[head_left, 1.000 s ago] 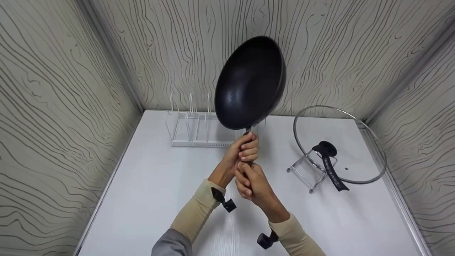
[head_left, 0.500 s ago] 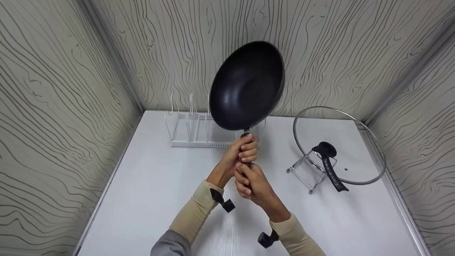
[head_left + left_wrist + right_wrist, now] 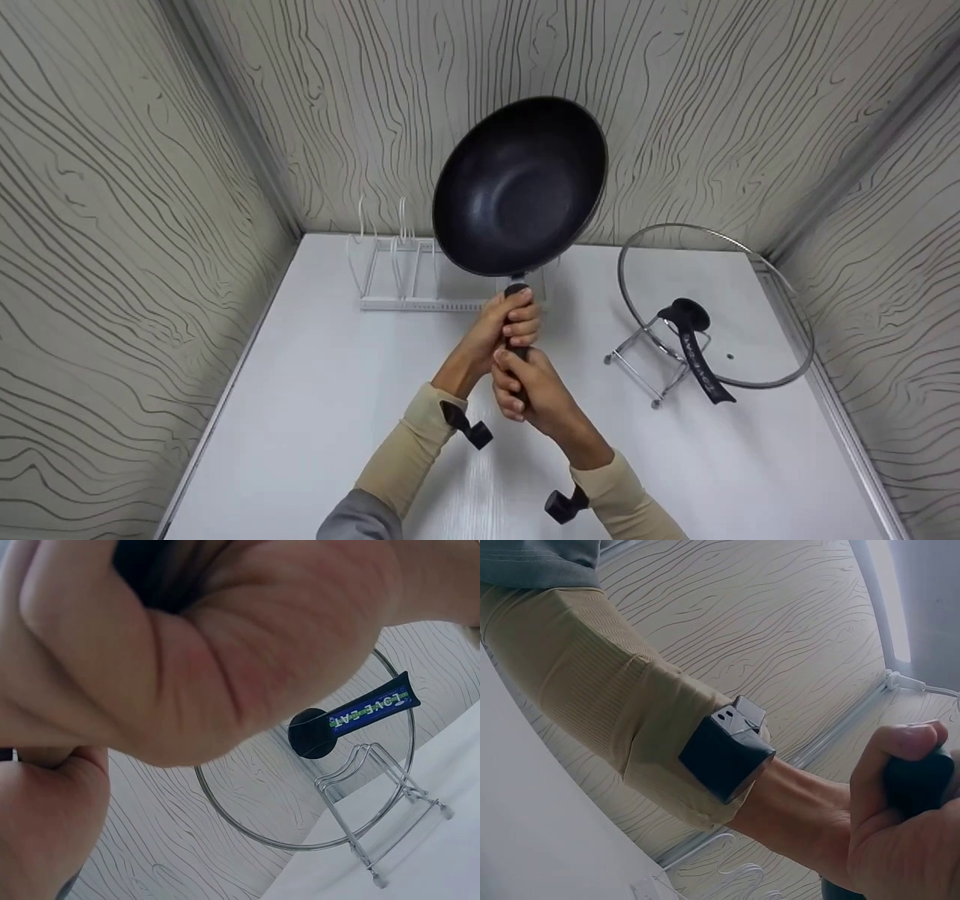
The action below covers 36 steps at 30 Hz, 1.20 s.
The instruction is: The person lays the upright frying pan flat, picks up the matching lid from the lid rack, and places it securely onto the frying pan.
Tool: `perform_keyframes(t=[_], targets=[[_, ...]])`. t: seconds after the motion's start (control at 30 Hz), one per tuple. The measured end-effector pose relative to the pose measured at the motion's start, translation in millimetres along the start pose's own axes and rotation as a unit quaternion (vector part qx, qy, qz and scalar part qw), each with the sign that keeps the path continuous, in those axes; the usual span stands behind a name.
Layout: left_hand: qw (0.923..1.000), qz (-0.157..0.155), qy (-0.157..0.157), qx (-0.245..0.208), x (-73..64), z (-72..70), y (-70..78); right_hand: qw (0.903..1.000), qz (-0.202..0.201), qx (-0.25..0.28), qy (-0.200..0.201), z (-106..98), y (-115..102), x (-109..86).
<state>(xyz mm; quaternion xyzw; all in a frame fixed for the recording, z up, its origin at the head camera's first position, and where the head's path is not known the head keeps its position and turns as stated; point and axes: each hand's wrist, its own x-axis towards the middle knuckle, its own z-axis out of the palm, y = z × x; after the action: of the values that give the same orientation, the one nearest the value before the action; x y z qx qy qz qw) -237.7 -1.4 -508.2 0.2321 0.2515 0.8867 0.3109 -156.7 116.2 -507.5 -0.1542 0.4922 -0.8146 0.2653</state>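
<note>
A dark wok (image 3: 525, 187) is held up in the air, its inside facing me and its handle (image 3: 517, 288) pointing down toward me. My left hand (image 3: 501, 330) grips the upper part of that handle, just below the bowl. Right under it, my right hand (image 3: 536, 390) wraps round the handle's lower end, the two hands touching or nearly so. In the right wrist view the dark handle end (image 3: 919, 780) pokes out of a curled hand. The left wrist view shows my left hand (image 3: 225, 652) close up, the wok itself mostly hidden.
Behind the wok, a white wire rack (image 3: 420, 304) stands at the back of the white table (image 3: 315, 420). To the right, a glass lid (image 3: 765, 337) with a black knob handle (image 3: 699, 360) leans in a small chrome stand (image 3: 637, 371). Patterned walls enclose the table.
The wok has come slightly lower and turned so that more of its inside faces me. Both hands keep their grip on the handle. The lid and rack stay put.
</note>
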Motion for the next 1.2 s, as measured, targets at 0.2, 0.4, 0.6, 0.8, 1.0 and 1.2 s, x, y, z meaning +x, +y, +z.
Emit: perform_keyframes(t=[0.2,0.4,0.6,0.8,1.0,1.2], targets=[[0.9995,0.005,0.004,0.03,-1.9,-1.2,-0.9,1.0,0.004,0.004,0.002,0.6,1.3,-0.2],[0.9981,0.005,0.029,0.054,-4.1,-0.2,-2.2,0.9999,0.009,-0.001,0.006,0.3,2.8,-0.6],[0.9955,0.001,0.059,0.075,-4.8,1.3,-1.9,0.9993,-0.006,-0.034,0.013,-0.2,4.7,-0.1],[0.9921,-0.005,0.075,0.101,-5.9,2.1,-2.4,0.9962,-0.027,-0.079,0.025,0.3,7.1,-0.3],[0.9891,-0.013,0.088,0.117,-6.4,2.8,-4.4,0.9945,-0.026,-0.096,0.032,-0.6,7.8,-2.1],[0.9892,-0.013,0.093,0.112,-6.9,1.4,-6.6,0.9948,-0.022,-0.094,0.031,-2.5,7.9,-3.0]])
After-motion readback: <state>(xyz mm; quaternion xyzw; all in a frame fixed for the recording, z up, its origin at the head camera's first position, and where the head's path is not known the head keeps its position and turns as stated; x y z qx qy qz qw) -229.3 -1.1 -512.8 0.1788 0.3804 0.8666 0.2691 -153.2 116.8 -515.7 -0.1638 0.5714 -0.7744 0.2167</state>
